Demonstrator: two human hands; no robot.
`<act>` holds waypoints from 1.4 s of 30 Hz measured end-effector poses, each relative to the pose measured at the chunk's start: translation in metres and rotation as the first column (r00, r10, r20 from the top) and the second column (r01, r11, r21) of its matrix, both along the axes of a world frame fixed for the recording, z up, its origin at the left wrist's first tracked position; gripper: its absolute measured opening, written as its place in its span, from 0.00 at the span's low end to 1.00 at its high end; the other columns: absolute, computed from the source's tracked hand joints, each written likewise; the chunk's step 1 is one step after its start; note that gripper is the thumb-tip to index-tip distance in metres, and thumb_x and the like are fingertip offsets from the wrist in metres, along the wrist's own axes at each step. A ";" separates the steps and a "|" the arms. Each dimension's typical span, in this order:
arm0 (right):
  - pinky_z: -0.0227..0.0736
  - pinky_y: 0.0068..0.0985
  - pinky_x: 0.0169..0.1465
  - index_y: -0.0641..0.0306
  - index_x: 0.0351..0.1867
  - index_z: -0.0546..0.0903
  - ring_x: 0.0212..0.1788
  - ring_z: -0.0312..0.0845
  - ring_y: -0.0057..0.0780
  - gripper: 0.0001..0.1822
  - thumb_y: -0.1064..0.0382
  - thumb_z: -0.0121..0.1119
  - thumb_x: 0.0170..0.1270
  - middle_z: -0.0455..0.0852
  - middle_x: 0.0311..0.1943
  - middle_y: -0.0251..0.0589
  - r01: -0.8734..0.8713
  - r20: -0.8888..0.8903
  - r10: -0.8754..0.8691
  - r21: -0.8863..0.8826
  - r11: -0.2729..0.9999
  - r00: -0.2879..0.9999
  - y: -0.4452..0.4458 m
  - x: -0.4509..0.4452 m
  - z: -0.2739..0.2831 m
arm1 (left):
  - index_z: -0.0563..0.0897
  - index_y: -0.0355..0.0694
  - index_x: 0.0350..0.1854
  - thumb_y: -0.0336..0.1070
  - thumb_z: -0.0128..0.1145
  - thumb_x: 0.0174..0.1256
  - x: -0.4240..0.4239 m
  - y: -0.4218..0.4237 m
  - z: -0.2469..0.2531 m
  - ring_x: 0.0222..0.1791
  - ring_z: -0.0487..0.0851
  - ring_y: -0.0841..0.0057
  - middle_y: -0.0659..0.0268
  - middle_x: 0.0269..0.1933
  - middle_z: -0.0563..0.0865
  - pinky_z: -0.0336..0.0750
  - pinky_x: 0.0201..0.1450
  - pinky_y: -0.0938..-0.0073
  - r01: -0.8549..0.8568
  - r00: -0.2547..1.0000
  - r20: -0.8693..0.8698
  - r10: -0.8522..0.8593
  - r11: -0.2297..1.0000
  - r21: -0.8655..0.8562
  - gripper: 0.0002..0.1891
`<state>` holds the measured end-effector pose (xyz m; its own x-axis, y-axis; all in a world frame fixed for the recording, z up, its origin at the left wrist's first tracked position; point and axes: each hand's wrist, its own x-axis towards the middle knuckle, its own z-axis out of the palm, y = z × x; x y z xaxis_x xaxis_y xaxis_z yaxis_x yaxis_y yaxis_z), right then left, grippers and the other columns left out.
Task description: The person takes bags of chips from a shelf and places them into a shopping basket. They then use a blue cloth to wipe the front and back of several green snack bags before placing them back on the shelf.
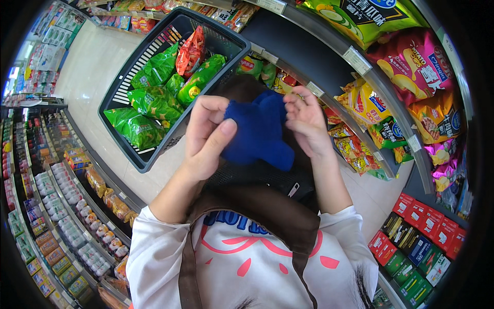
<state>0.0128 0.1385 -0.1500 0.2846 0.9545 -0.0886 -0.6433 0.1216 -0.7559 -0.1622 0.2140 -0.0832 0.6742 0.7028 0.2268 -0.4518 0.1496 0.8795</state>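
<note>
A dark blue cloth (254,135) hangs in front of my body, bunched at its top. My left hand (210,135) pinches its left edge between thumb and fingers. At the cloth's upper right is my right hand (307,121), with its fingers curled; whether they grip the fabric cannot be told. Beyond my left hand, a dark grey shopping basket (148,167) holds several green snack bags (154,102) and a red snack bag (191,52). I wear a brown apron (266,216) over a white shirt.
Shelves (339,42) with bags of potato chips (417,63) curve along the right. Red and green boxes (420,247) are stacked at the lower right. Shelves of packaged goods (69,208) line the left, with pale floor (92,73) between them and the basket.
</note>
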 end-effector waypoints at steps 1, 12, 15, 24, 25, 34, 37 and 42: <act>0.62 0.09 0.36 0.58 0.48 0.63 0.36 0.62 0.17 0.34 0.86 0.49 0.34 0.67 0.39 0.36 0.031 -0.056 -0.026 0.094 0.995 0.998 -0.002 0.003 0.002 | 0.63 0.34 0.39 0.25 0.42 0.59 -0.002 0.002 -0.003 0.33 0.71 0.86 0.65 0.34 0.74 0.64 0.38 0.88 -0.047 0.997 -0.063 0.051 0.997 0.059 0.07; 0.61 0.08 0.36 0.47 0.51 0.60 0.37 0.58 0.20 0.41 0.89 0.45 0.33 0.59 0.39 0.40 0.099 -0.251 0.026 0.472 0.876 0.968 -0.015 0.004 0.043 | 0.77 0.35 0.30 0.29 0.55 0.50 -0.018 0.028 -0.011 0.24 0.80 0.72 0.60 0.26 0.81 0.71 0.28 0.81 -0.218 0.501 -0.247 0.829 0.398 0.891 0.05; 0.61 0.08 0.37 0.49 0.49 0.61 0.36 0.57 0.20 0.38 0.88 0.45 0.32 0.57 0.37 0.38 0.079 -0.245 0.060 0.522 0.850 0.968 -0.014 0.003 0.048 | 0.77 0.36 0.31 0.32 0.54 0.53 -0.025 0.037 -0.001 0.23 0.79 0.78 0.62 0.26 0.80 0.71 0.26 0.82 -0.202 0.409 -0.325 0.853 0.431 0.879 0.06; 0.61 0.08 0.37 0.50 0.46 0.62 0.35 0.58 0.20 0.35 0.88 0.45 0.34 0.59 0.36 0.37 0.064 -0.283 0.106 0.533 0.844 0.953 -0.015 0.002 0.046 | 0.69 0.33 0.36 0.31 0.45 0.58 -0.038 0.044 0.006 0.30 0.73 0.84 0.67 0.29 0.75 0.67 0.33 0.86 -0.387 0.788 -0.313 0.530 0.822 0.417 0.07; 0.60 0.08 0.36 0.49 0.45 0.62 0.35 0.59 0.20 0.34 0.87 0.46 0.35 0.60 0.37 0.37 0.064 -0.282 0.104 0.531 0.845 0.954 -0.014 0.002 0.045 | 0.68 0.33 0.37 0.32 0.44 0.59 -0.037 0.043 0.006 0.31 0.73 0.84 0.66 0.30 0.75 0.67 0.34 0.86 -0.353 0.848 -0.295 0.441 0.884 0.308 0.08; 0.61 0.14 0.41 0.62 0.27 0.68 0.35 0.66 0.17 0.09 0.79 0.46 0.45 0.71 0.29 0.32 -0.204 0.365 0.278 -0.228 0.952 0.888 0.001 0.010 -0.026 | 0.61 0.37 0.40 0.38 0.38 0.58 -0.015 0.030 -0.023 0.38 0.73 0.72 0.63 0.33 0.73 0.67 0.45 0.69 0.231 0.909 0.402 -0.108 0.934 -0.272 0.12; 0.64 0.16 0.41 0.65 0.32 0.75 0.34 0.69 0.18 0.07 0.75 0.49 0.50 0.76 0.28 0.35 -0.390 0.513 0.525 -0.354 0.850 0.679 0.000 0.005 -0.044 | 0.62 0.41 0.34 0.41 0.40 0.55 -0.007 0.028 -0.026 0.37 0.72 0.72 0.63 0.29 0.73 0.66 0.45 0.68 0.346 0.857 0.488 -0.163 0.885 -0.313 0.10; 0.64 0.19 0.46 0.67 0.40 0.72 0.39 0.70 0.23 0.12 0.66 0.51 0.54 0.76 0.36 0.38 -0.225 0.638 0.206 -0.053 0.973 0.742 0.005 -0.015 -0.034 | 0.63 0.42 0.25 0.43 0.43 0.49 0.009 0.002 -0.027 0.30 0.71 0.74 0.65 0.26 0.71 0.66 0.39 0.73 0.472 0.871 0.427 -0.243 0.658 -0.587 0.10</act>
<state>-0.0018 0.1439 -0.1841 0.0526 0.9966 0.0634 -0.0270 0.0649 -0.9975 -0.1534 0.2156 -0.1104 0.8876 0.4596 0.0312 -0.4441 0.8355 0.3237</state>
